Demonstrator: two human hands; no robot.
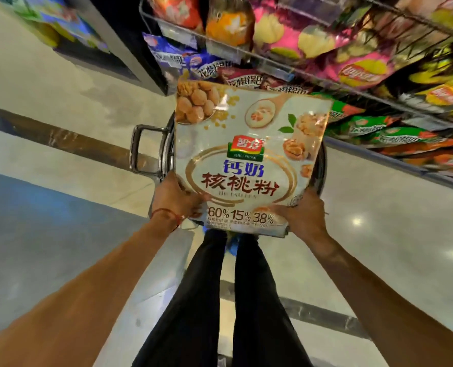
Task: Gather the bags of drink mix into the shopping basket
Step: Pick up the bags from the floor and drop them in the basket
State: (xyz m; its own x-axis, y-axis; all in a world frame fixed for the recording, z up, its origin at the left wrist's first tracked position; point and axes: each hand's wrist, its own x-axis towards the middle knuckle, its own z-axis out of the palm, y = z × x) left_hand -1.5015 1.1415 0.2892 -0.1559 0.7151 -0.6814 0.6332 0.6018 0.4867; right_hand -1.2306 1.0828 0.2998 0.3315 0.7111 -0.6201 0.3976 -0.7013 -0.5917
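Observation:
A large pale bag of walnut drink mix (249, 154), printed with walnuts and dark Chinese lettering, is held flat in front of me over the floor. My left hand (176, 198) grips its lower left corner, thumb on the front. My right hand (302, 215) grips the lower right corner. Behind the bag stands the shopping basket (164, 152); only its metal rim and a looped grey handle at the left show. The bag hides the basket's inside.
A wire shelf rack (326, 72) full of colourful snack bags runs along the upper right. A dark shelf end (130, 56) stands at upper left. My legs in black trousers (228, 300) are below, on a glossy tiled floor.

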